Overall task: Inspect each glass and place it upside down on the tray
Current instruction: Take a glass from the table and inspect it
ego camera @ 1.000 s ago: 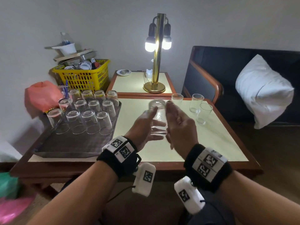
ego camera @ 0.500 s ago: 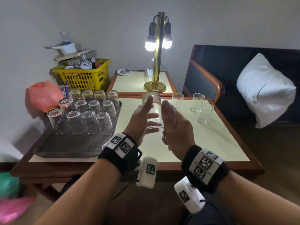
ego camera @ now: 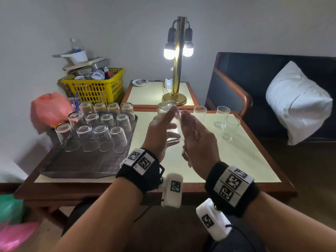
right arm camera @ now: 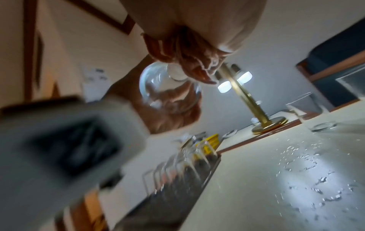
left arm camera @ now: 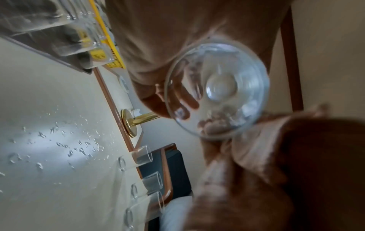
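Tray [ego camera: 76, 165] at the worktop's [ego camera: 241, 160] left bears upturned glasses [ego camera: 101, 137]; left grip [ego camera: 158, 131] and right grip [ego camera: 198, 135], fingers straight, press one glass [ego camera: 170, 115] between them, base up, above the worktop; three upright glasses [ego camera: 221, 116] stand right

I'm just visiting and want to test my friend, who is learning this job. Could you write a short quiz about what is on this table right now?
1. True or false: the glass between the left hand and right hand has its base pointing up.
2. How many upright glasses stand on the table?
3. The upside-down glasses stand on: A) the yellow basket B) the tray C) the pillow

Key: 1 true; 2 three; 3 B
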{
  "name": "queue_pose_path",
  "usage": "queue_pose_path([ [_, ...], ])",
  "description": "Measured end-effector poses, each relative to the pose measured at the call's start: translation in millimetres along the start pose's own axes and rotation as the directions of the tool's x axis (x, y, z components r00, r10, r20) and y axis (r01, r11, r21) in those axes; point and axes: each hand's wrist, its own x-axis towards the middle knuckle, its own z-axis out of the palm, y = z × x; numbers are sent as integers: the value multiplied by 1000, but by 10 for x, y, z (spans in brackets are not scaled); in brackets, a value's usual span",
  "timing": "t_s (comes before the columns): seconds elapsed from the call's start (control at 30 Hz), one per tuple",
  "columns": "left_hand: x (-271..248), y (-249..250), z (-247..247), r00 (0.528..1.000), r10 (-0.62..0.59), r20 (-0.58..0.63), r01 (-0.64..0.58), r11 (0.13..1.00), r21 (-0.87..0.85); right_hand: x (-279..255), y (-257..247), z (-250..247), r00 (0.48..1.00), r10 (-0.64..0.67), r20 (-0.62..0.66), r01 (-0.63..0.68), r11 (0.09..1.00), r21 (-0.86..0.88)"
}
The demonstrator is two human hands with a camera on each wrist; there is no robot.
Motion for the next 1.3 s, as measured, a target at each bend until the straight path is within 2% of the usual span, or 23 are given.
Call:
queue_pose_path([
  [0.1, -20, 3, 2, 987, -82, 135, 79, 997, 23, 175, -2, -77, 997, -13, -73, 12, 1000, -20],
  [0.13, -13, -13, 0, 989, -61, 132, 57, 998, 33, 202, -22, -92, 995, 2, -98, -5, 1000, -24],
  [0.17, 1, -4, -3, 996, -24, 81, 22, 1000, 21, 178, -43, -71, 995, 7, -98, -10, 1000, -25],
  [0.23, 33, 12, -16, 999, 1, -35, -2, 999, -32, 33, -44, 0, 1000, -1, -3, 1, 1000, -8],
  [0.27, 31, 17, -20, 999, -29, -46, 27, 999, -41, -17, -40, 29, 1000, 10, 20, -10, 1000, 6],
  [0.33, 18, -3, -30, 993, -105, 50, 105, 995, 3, 77, 13, 8, 1000, 7, -21, -7, 1000, 14],
  [0.4, 19, -43, -48, 992, -67, 108, 61, 996, 64, 164, -13, -37, 997, 40, -64, -39, 999, 17],
  [0.43, 34, -18, -56, 997, -14, 75, 11, 999, 49, 142, -29, -27, 996, 55, -67, -53, 998, 27],
  [0.5, 62, 58, -66, 999, 54, 4, -54, 998, -14, 11, -43, 21, 999, 36, 12, -36, 997, 63],
  [0.53, 64, 75, -69, 999, 39, 13, -38, 999, -19, -41, -53, 40, 998, 44, 34, -46, 997, 69],
  [0.6, 40, 69, -64, 993, -47, 109, 44, 999, 26, 49, 0, 1, 1000, 21, -16, -20, 999, 39],
  [0.63, 22, 36, -59, 988, -53, 146, 43, 997, 70, 119, 14, -33, 998, 31, -52, -30, 999, 33],
  [0.67, 23, -1, -55, 989, -33, 144, 21, 996, 85, 149, 7, -45, 996, 48, -75, -46, 998, 35],
  [0.73, 51, -14, -59, 999, 37, 17, -38, 998, 47, 81, 28, 4, 999, 27, -34, -26, 999, 22],
  [0.8, 65, -10, -66, 999, 7, -32, -7, 1000, -12, -33, 24, 68, 1000, 15, 14, -15, 1000, 22],
  [0.87, 52, -28, -71, 992, -96, 81, 94, 995, 23, 63, 34, 53, 999, -9, -42, 10, 1000, 19],
  [0.93, 29, -79, -55, 986, -82, 148, 69, 994, 89, 177, -15, -5, 996, 27, -89, -25, 999, 26],
  [1.0, 33, -55, -56, 999, -8, 39, 6, 999, 42, 111, -14, 13, 1000, 1, -29, -1, 1000, -5],
  [1.07, 34, -28, -77, 999, -17, -31, 15, 999, -52, -41, -46, 59, 997, -30, 76, 33, 999, -33],
  [1.13, 14, -38, -75, 993, -109, 52, 111, 993, -39, 58, 9, 9, 998, -45, 53, 46, 999, -29],
  [1.2, -2, -111, -64, 986, -111, 121, 107, 993, 40, 157, -17, -54, 1000, -1, -13, 0, 1000, -19],
  [1.23, -2, -110, -64, 994, -69, 88, 65, 997, 42, 139, -42, -48, 1000, 16, -26, -16, 1000, -6],
  [1.3, 11, -80, -76, 1000, -23, -16, 23, 999, -42, 3, -36, 3, 999, 3, 45, -4, 1000, 23],
])
